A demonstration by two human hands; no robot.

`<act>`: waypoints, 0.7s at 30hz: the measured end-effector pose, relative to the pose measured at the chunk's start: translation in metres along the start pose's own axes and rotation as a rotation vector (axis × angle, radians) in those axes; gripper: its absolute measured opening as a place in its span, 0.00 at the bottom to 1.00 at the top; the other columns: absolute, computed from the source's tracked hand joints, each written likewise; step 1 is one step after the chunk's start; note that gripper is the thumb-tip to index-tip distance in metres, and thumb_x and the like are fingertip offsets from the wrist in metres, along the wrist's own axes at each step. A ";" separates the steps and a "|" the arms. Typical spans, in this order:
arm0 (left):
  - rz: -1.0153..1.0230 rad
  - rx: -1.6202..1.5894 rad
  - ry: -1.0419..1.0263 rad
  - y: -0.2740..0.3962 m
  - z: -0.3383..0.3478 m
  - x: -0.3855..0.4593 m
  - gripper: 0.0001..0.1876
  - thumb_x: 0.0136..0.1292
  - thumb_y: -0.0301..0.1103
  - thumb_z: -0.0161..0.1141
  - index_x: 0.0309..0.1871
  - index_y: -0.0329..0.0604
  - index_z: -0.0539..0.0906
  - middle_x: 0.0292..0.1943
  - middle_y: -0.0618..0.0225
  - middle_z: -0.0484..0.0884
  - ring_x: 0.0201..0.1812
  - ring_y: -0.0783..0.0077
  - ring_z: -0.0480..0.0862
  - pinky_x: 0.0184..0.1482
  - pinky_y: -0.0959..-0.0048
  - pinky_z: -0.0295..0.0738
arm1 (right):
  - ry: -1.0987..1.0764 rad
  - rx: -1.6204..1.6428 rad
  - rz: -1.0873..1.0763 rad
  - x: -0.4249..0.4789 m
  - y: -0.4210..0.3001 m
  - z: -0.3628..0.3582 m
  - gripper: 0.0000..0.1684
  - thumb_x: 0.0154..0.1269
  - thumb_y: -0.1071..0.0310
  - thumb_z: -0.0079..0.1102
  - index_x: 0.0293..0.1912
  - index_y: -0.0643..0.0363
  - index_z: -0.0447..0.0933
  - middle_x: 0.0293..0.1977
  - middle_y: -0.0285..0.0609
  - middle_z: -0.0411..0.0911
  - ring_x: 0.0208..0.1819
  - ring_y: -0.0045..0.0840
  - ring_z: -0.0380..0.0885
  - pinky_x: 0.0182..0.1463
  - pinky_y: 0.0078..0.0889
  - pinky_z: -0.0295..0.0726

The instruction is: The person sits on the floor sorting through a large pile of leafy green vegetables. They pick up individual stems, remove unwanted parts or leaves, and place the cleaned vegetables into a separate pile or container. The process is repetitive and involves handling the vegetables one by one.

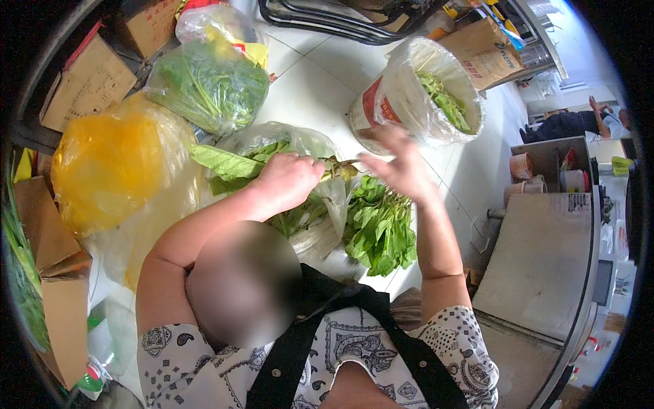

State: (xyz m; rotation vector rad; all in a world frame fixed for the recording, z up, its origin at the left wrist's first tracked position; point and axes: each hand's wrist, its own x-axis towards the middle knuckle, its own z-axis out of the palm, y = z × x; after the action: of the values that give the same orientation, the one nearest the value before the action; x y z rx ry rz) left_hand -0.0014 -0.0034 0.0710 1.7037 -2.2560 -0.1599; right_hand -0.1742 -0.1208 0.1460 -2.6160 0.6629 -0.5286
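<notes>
My left hand (288, 179) is closed around the stems of a leafy green vegetable (230, 162); its broad leaves point left and its root end, with some yellowed leaves, sticks out to the right. Beneath it lies an opened clear plastic bag (334, 204) with more greens inside. My right hand (398, 163), blurred, is just right of the root end with fingers spread, holding nothing that I can see. Below it a bunch of leafy greens (380, 230) rests on the floor. Behind stands a white bucket (373, 110) lined with clear plastic, with leaf scraps (444, 102) inside.
A tied clear bag of greens (209, 84) and a large yellow plastic bag (112, 168) lie at left, beside cardboard boxes (89, 82). A brown paper sack (480, 51) is behind the bucket. A metal cabinet (541, 266) stands at right. Another person (572, 125) is in the far right background.
</notes>
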 end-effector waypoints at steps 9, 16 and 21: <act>0.022 0.245 0.067 0.016 -0.047 0.028 0.05 0.45 0.30 0.54 0.26 0.41 0.75 0.23 0.63 0.76 0.27 0.63 0.78 0.31 0.71 0.74 | 0.030 0.214 -0.066 0.002 -0.004 0.017 0.12 0.47 0.60 0.61 0.27 0.59 0.74 0.27 0.43 0.74 0.32 0.38 0.72 0.36 0.35 0.71; -0.189 -0.229 -0.192 0.024 -0.089 0.056 0.12 0.50 0.36 0.56 0.31 0.37 0.76 0.26 0.54 0.78 0.32 0.58 0.79 0.36 0.66 0.72 | 0.574 -0.375 -0.545 0.012 -0.015 -0.027 0.13 0.36 0.72 0.60 0.28 0.57 0.72 0.31 0.36 0.73 0.38 0.31 0.72 0.39 0.34 0.70; -0.276 -0.764 -0.265 0.018 -0.091 0.063 0.11 0.53 0.35 0.57 0.36 0.35 0.76 0.27 0.63 0.79 0.30 0.72 0.78 0.36 0.73 0.71 | 0.911 -0.538 -0.236 0.018 0.037 -0.095 0.07 0.44 0.77 0.57 0.27 0.58 0.71 0.22 0.41 0.71 0.24 0.31 0.71 0.27 0.28 0.70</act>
State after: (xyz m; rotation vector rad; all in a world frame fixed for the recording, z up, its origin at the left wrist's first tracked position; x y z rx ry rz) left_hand -0.0054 -0.0498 0.1735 1.5831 -1.7301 -1.1948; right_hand -0.2154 -0.1857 0.2148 -2.8623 0.8304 -1.9022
